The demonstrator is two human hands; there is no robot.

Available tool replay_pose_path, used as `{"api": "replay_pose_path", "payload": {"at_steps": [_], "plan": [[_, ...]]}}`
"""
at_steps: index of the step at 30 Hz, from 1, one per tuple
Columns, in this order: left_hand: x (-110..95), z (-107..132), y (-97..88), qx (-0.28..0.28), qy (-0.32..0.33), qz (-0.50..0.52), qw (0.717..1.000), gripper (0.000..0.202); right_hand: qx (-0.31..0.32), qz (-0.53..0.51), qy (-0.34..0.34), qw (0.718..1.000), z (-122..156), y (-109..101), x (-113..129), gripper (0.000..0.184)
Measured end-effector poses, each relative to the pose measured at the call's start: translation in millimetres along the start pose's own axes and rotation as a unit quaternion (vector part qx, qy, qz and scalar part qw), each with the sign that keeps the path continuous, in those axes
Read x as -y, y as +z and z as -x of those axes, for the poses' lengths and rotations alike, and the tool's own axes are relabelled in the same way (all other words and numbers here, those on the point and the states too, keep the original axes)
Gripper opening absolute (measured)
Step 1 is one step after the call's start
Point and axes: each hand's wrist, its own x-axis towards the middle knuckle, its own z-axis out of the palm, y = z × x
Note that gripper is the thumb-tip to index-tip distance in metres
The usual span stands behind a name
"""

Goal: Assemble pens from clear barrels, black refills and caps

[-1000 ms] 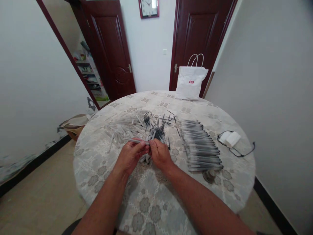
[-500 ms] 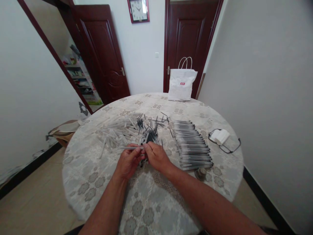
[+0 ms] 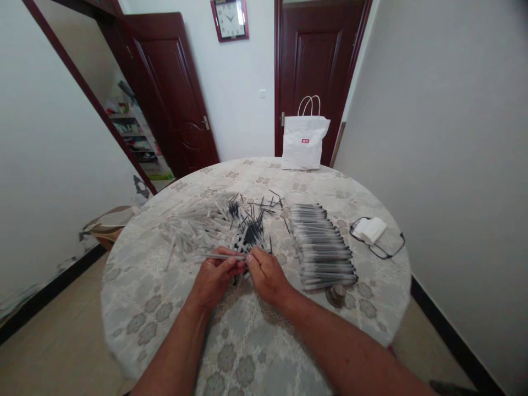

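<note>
Near the front of the round table, my left hand [image 3: 213, 279] pinches a thin, pale translucent pen [image 3: 220, 256] that lies level and points left. My right hand [image 3: 267, 274] is closed at the pen's right end, thumb and fingers pressed together. My fingers hide that end. Just beyond my hands is a pile of slim black pen parts [image 3: 252, 231], with more strewn behind. Loose clear pen barrels [image 3: 190, 223] lie heaped at the left. To the right, many pens [image 3: 322, 242] with dark ends lie side by side in a long row.
A small round dark object [image 3: 336, 295] sits by the row's near end. Glasses [image 3: 381, 252] and a folded white cloth or tissue [image 3: 371, 229] lie at the right. A white paper bag [image 3: 304, 146] stands at the far edge of the patterned tablecloth [image 3: 243, 357].
The view has shifted slightly. Both hands sit a little lower in the picture, still together on the pen, and more of the black pile shows beyond them.
</note>
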Motion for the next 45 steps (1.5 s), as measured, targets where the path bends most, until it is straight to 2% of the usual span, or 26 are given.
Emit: {"api": "replay_pose_path", "payload": {"at_steps": [4,11,20,27,34,36,41,45], "plan": [[0,-1,-4.5,-0.003,0.011,-0.001,1.0,0.03,0.0,-0.004,0.006,1.0,0,1,-1,0.034],[-1,1,-8.2,0.005,0.027,0.014,1.0,0.027,-0.025,-0.001,-0.045,0.999,2,-2,5,0.007],[-1,2,-5.7,0.042,0.03,0.014,0.999,0.026,-0.024,0.014,-0.08,0.996,3,-5,3,0.009],[-1,4,-2.6,0.053,0.024,0.015,0.998,0.025,0.001,0.034,-0.115,0.993,3,-7,1,0.01],[-2,5,0.2,0.055,0.02,0.007,0.998,0.026,0.011,0.072,-0.087,0.994,3,-2,-6,0.034],[-2,6,0.5,0.059,0.022,0.008,0.998,0.026,0.005,0.058,-0.072,0.996,4,-4,-6,0.032],[0,6,0.1,0.056,0.02,0.006,0.998,0.025,-0.004,0.025,-0.082,0.996,5,-13,-1,0.011],[1,6,-0.3,0.054,0.015,0.009,0.998,0.025,0.001,0.049,-0.088,0.995,5,-11,2,0.016]]}}
